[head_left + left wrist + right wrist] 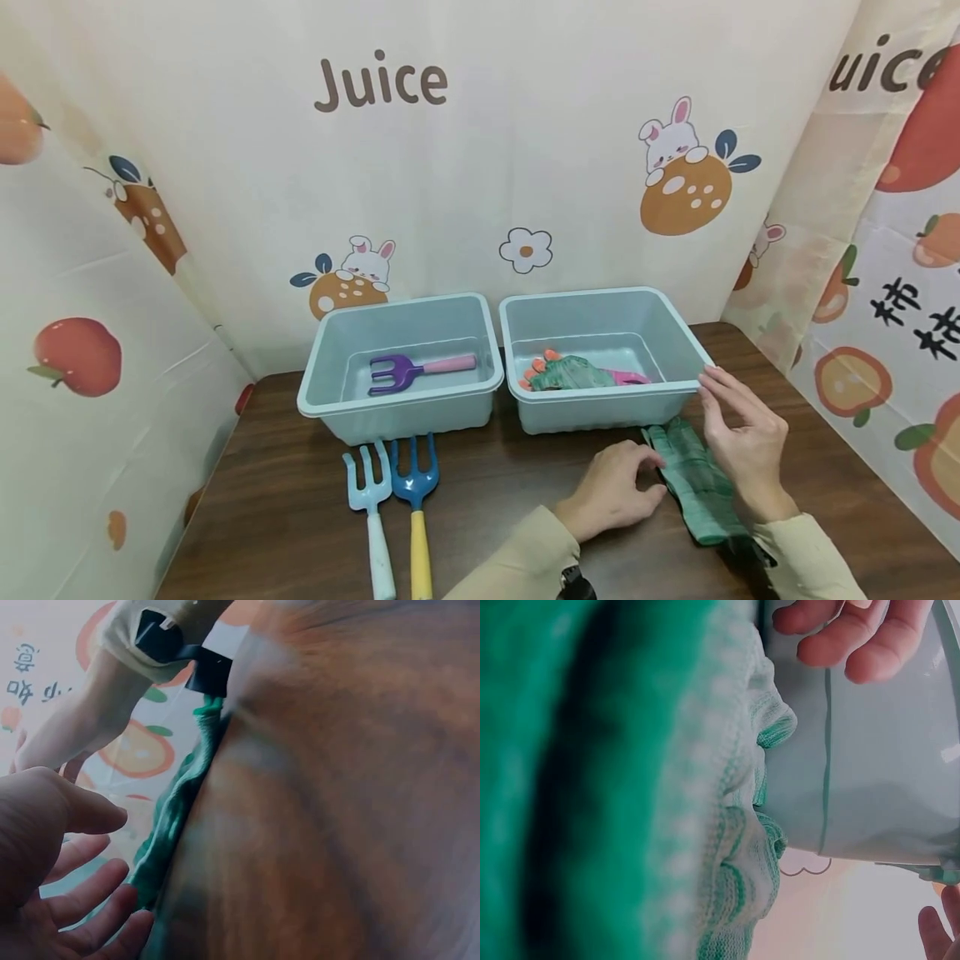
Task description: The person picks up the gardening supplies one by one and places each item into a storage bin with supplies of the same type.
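A green knitted glove (pixel 693 487) lies flat on the brown table (pixel 285 492) in front of the right bin (pixel 600 408). My left hand (pixel 626 492) rests on the table at the glove's left edge, fingers relaxed and touching it; in the left wrist view the hand (pixel 67 862) is beside the glove (pixel 174 814). My right hand (pixel 731 425) hovers above the glove near the bin's front right corner, fingers loosely extended and holding nothing. In the right wrist view the glove (pixel 630 795) fills the left and the bin wall (pixel 870 765) stands behind it.
The right bin holds another green glove (pixel 573 372) with orange fingertips. The left bin (pixel 401 404) holds a purple hand fork (pixel 412 369). A light blue fork (pixel 371 512) and a blue fork with a yellow handle (pixel 415 517) lie in front of it. Printed cloth walls enclose the table.
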Tool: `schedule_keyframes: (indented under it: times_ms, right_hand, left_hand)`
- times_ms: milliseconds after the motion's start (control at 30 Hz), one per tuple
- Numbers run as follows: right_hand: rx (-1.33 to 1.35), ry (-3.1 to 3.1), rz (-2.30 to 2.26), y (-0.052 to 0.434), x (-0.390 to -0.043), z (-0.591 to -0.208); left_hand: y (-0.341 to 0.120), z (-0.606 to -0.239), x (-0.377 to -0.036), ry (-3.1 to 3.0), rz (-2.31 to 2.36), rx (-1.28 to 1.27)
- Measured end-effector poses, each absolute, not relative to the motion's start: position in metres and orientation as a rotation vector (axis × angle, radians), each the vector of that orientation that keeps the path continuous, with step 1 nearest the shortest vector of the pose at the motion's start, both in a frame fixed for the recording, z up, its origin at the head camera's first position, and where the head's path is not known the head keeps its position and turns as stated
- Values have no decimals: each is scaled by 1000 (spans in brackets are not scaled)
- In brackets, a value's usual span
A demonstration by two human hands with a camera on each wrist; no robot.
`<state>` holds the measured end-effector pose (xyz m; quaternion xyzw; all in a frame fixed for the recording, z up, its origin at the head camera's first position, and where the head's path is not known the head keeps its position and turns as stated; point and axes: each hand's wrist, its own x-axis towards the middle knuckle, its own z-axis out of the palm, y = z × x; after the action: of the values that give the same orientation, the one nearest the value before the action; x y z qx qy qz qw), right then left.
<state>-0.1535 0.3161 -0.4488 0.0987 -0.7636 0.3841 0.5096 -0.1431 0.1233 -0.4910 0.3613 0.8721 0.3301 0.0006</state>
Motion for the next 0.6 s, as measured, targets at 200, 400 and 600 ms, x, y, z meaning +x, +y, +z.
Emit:
schedule_keyframes:
  times_ms: [200, 400, 600]
  right_hand:
    - [247, -1834, 933, 315, -152, -447]
    - [252, -1825, 928, 315, -152, -448]
    - [250, -1820, 934, 314, -151, -446]
  left_hand:
    - [131, -494, -139, 2770, 993, 1182]
    - [138, -495, -137, 2779, 953, 1193]
    - [143, -496, -135, 2745, 803, 1269]
